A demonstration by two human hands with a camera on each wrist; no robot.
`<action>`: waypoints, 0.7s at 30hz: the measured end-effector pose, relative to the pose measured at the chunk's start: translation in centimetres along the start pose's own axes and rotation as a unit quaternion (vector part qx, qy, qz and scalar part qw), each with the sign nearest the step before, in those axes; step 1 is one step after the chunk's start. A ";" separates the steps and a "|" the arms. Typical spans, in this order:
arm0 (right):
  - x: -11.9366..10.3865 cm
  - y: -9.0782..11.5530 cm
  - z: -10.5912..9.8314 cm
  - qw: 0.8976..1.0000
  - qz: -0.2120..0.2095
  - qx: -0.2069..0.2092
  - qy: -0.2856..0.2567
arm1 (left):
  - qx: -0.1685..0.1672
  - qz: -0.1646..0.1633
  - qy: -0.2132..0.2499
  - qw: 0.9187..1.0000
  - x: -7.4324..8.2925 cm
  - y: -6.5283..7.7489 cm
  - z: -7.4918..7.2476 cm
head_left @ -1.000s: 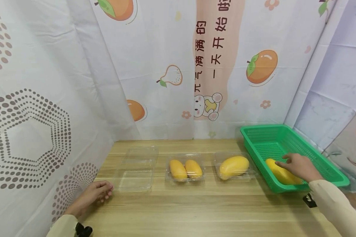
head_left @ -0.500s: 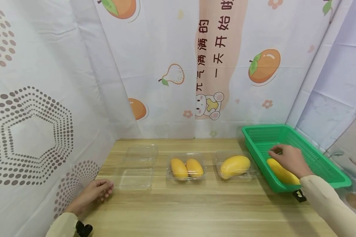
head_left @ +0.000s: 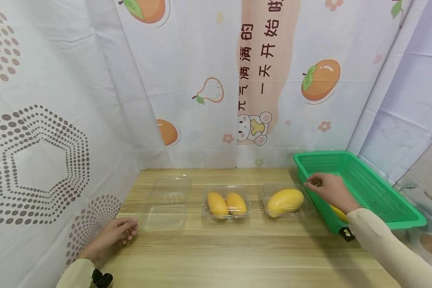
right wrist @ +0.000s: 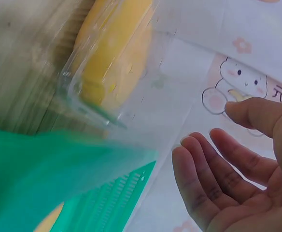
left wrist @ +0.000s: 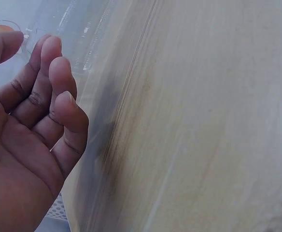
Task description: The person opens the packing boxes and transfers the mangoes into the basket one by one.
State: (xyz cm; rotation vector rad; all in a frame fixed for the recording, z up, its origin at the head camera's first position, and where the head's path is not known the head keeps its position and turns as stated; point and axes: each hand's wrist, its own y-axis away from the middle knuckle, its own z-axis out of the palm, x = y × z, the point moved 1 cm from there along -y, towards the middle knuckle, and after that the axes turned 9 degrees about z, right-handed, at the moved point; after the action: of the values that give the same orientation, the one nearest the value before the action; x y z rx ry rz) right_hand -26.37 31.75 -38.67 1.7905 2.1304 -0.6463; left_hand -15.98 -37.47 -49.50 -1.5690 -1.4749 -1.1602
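My right hand [head_left: 333, 191] hovers over the left rim of the green basket [head_left: 378, 180], its fingers loosely bent with nothing between them. A yellow mango [head_left: 340, 214] in the basket is mostly hidden behind the rim and my arm. Just left of that hand, a large yellow mango [head_left: 285, 202] lies in a clear plastic box [head_left: 266, 192], also seen beside the basket in the right wrist view. Relaxed and holding nothing, my left hand [head_left: 113, 235] is at the table's left side, near an open clear box [head_left: 165, 218] with nothing inside.
Another clear box [head_left: 205, 214] stands mid-table with two smaller orange-yellow mangoes [head_left: 217, 205] side by side. A printed curtain [head_left: 201, 156] hangs along the table's back edge. Dotted cloth [head_left: 104, 176] borders the left side. Bare wood table [head_left: 230, 256] lies in front of the boxes.
My right hand has risen from the mango in the basket and moved left to the basket's near-left rim, fingers holding nothing. My left hand has stayed in place.
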 end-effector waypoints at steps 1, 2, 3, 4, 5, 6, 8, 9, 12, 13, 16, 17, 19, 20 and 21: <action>-0.3 -0.1 0.1 1.000 -0.002 -0.001 -0.001 | 0.001 -0.001 0.000 1.000 0.0 0.0 0.0; -0.5 -0.1 0.3 1.000 -0.004 -0.003 -0.001 | 0.002 -0.001 0.001 1.000 -0.1 0.0 0.0; -0.8 -0.2 0.4 1.000 -0.006 -0.005 -0.002 | 0.003 -0.002 0.001 1.000 -0.1 0.0 0.1; -1.0 -0.2 0.5 1.000 -0.006 -0.008 -0.003 | 0.005 -0.002 0.001 1.000 -0.1 0.0 0.1; -1.2 -0.3 0.6 1.000 -0.008 -0.011 -0.005 | 0.007 -0.003 0.001 1.000 0.0 0.0 0.2; -1.5 -0.3 0.8 1.000 -0.009 -0.011 -0.005 | 0.009 -0.005 0.001 1.000 0.0 0.0 0.2; -2.0 -0.4 1.0 1.000 -0.013 -0.012 -0.008 | 0.012 -0.010 0.000 1.000 0.1 0.1 0.3; -2.2 -0.5 1.1 1.000 -0.016 -0.012 -0.009 | 0.013 -0.012 0.000 1.000 0.1 0.1 0.3; -3.0 -0.7 1.4 1.000 -0.024 -0.009 -0.010 | 0.013 -0.019 0.001 1.000 0.1 0.1 0.4; -3.3 -0.7 1.5 1.000 -0.026 -0.010 -0.011 | 0.010 -0.018 -0.001 1.000 0.1 0.1 0.4; -4.1 -0.8 1.9 0.999 -0.029 -0.015 -0.015 | 0.002 -0.010 -0.010 1.000 0.0 0.1 0.5; -4.3 -0.8 2.0 0.999 -0.029 -0.016 -0.016 | -0.003 -0.004 -0.012 1.000 0.0 0.2 0.5; -4.6 -1.0 2.3 0.999 -0.027 -0.020 -0.019 | -0.016 0.009 -0.014 1.000 0.0 0.2 0.6; -4.8 -1.0 2.5 0.999 -0.027 -0.021 -0.020 | -0.022 0.014 -0.013 1.000 -0.1 0.2 0.7; -5.0 -1.1 2.6 0.999 -0.027 -0.022 -0.021 | -0.028 0.019 -0.011 0.999 0.0 0.3 0.8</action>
State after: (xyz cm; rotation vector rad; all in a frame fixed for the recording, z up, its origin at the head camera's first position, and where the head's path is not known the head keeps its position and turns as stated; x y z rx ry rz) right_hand -26.68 26.06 -38.33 1.6857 2.1552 -0.6397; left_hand -15.60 -36.81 -49.79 -1.6446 -1.4317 -1.1761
